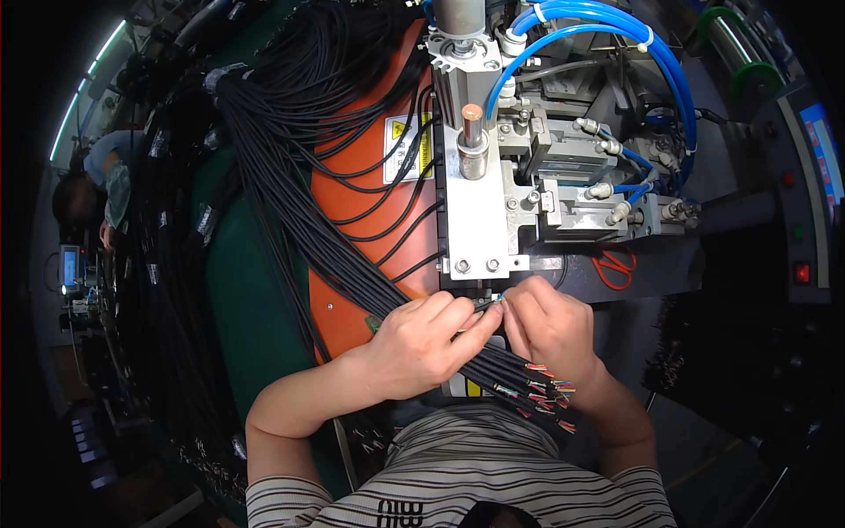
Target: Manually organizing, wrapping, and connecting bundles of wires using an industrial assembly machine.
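black cable end (pixel 482 307), right there at the near edge of the silver machine (pixel 475 229)! fingers of the left hand (pixel 427 343) pinch it; those of the right hand (pixel 554 330) crowd its tip, gripping or not, i can't tell. beneath runs a thick cable bundle (pixel 343 260), slanting over the orange surface (pixel 339 327).

The left hand (pixel 421 343) hides part of the black cable bundle (pixel 326 242). The piece (pixel 498 298) between the fingertips (pixel 494 312) is too small to identify. The upper edge crops the metal cylinder (pixel 459 18).
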`<state>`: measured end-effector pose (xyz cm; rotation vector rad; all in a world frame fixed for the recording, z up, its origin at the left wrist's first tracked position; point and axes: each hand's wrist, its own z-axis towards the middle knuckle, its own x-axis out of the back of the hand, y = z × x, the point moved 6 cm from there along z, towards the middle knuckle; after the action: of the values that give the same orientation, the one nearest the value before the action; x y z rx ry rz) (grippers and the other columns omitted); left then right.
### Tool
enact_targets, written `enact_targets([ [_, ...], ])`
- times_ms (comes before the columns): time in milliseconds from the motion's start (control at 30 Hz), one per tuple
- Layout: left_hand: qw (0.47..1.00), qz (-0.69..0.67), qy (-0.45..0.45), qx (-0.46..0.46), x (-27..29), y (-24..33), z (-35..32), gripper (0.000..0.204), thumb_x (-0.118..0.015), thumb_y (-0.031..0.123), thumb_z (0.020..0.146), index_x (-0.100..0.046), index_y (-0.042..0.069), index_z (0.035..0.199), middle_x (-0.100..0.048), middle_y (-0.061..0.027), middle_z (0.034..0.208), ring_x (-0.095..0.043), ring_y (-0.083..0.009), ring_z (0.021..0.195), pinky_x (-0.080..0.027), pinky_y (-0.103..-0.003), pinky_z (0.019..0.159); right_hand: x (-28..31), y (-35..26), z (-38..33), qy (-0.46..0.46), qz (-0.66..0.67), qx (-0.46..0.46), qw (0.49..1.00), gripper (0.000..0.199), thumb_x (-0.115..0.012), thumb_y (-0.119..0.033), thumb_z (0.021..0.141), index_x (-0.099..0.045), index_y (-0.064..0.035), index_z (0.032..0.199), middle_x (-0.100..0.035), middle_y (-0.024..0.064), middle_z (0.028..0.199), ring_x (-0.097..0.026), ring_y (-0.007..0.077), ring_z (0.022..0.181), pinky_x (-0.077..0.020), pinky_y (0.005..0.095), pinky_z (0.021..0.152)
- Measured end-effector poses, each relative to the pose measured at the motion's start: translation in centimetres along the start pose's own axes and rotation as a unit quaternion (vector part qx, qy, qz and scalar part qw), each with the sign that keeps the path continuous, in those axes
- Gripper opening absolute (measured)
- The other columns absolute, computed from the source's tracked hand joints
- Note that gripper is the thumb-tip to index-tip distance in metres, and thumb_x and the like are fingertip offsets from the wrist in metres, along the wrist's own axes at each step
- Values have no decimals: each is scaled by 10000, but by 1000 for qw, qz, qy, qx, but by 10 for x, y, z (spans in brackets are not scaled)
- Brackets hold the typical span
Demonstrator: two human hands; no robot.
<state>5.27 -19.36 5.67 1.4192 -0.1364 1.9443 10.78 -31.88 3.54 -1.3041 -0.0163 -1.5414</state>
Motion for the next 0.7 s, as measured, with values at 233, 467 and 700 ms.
enact_targets([
  [233, 998, 40, -47, -1, 0, 7, 10, 405, -617, 63, 708, -650, -31, 1101, -520, -60, 808, -509, -174, 670, -448, -286, 535, 2, -5, 4, -22, -61, 10, 998, 118, -688, -20, 731, -623, -28, 830, -561, 75, 727, -571, 251, 524, -443, 338, 468],
  [467, 993, 59, -102, 16, -5, 4, 16, 409, -616, 82, 706, -644, -35, 1096, -505, -58, 829, -536, -184, 696, -459, -278, 556, 0, 14, 7, -63, 45, -1, 997, 109, -688, -12, 763, -645, -22, 862, -610, 79, 718, -596, 249, 526, -468, 330, 466],
  [700, 992, 65, -102, 25, 0, 3, 17, 337, -613, 81, 731, -627, -56, 1039, -525, -74, 852, -552, -206, 771, -472, -300, 640, -1, 18, 10, -25, 97, -48, 994, 91, -692, -4, 767, -648, 1, 847, -630, 105, 689, -591, 177, 490, -463, 270, 461],
])
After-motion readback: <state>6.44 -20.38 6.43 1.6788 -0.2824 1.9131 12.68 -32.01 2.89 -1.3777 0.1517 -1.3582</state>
